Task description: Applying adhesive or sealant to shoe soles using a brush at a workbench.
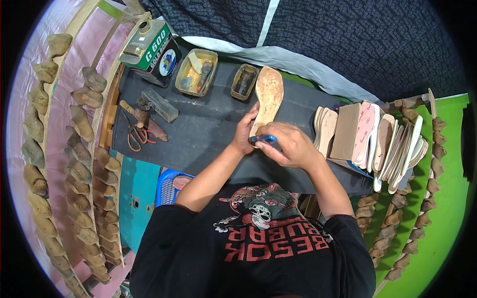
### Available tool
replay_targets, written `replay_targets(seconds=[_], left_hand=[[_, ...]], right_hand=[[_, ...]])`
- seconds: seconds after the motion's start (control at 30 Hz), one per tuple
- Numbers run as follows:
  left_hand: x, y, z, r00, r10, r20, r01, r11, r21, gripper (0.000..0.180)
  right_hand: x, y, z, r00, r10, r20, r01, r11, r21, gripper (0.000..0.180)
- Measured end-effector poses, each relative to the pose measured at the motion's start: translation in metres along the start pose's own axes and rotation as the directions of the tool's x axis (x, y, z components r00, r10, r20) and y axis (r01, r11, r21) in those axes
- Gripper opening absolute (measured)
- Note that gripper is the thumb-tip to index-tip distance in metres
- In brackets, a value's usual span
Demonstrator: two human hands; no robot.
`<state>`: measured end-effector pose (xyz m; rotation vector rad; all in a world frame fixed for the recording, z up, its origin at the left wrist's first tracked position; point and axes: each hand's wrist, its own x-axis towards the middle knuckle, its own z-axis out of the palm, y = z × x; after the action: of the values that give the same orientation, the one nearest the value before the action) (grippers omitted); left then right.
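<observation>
My left hand is closed around the narrower lower part of a tan, shoe-sole-shaped piece with a worn, spotted face. The piece points away from me, its broad end at the top. In my right hand is a small tool with a shiny blue handle, pinched over the near end of the sole piece. The tool's tip is hidden by my fingers, so its exact kind does not show. Both hands are above the black-covered table.
Left on the table are scissors, red-handled pliers, a hammer, a grey block and a green can. Two small trays stand behind. At right, stacked soles surround a box. Racks of shoe lasts flank me.
</observation>
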<state>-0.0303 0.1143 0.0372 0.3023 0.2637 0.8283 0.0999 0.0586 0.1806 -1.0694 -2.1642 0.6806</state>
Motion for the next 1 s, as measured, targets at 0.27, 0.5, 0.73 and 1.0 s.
replay_targets(seconds=[0.27, 0.5, 0.73, 1.0], left_hand=[[-0.002, -0.007, 0.001, 0.995, -0.086, -0.04, 0.083, 0.993, -0.086, 0.062], [-0.001, -0.014, -0.017, 0.995, -0.09, 0.037, 0.095, 0.981, -0.169, 0.058], [-0.002, 0.002, 0.006, 0.998, -0.067, -0.007, 0.066, 0.994, -0.092, 0.063], [0.001, -0.006, 0.004, 0.995, -0.088, -0.035, 0.08, 0.979, -0.187, 0.059]], right_hand=[[0.01, 0.018, -0.017, 0.968, 0.152, -0.2, -0.159, 0.987, -0.018, 0.02], [0.012, 0.015, -0.007, 0.976, 0.125, -0.179, -0.145, 0.984, -0.103, 0.017], [0.003, 0.011, -0.002, 0.991, 0.12, -0.055, -0.122, 0.992, -0.035, 0.017], [0.008, 0.018, -0.003, 0.941, 0.19, -0.279, -0.2, 0.98, -0.009, 0.013]])
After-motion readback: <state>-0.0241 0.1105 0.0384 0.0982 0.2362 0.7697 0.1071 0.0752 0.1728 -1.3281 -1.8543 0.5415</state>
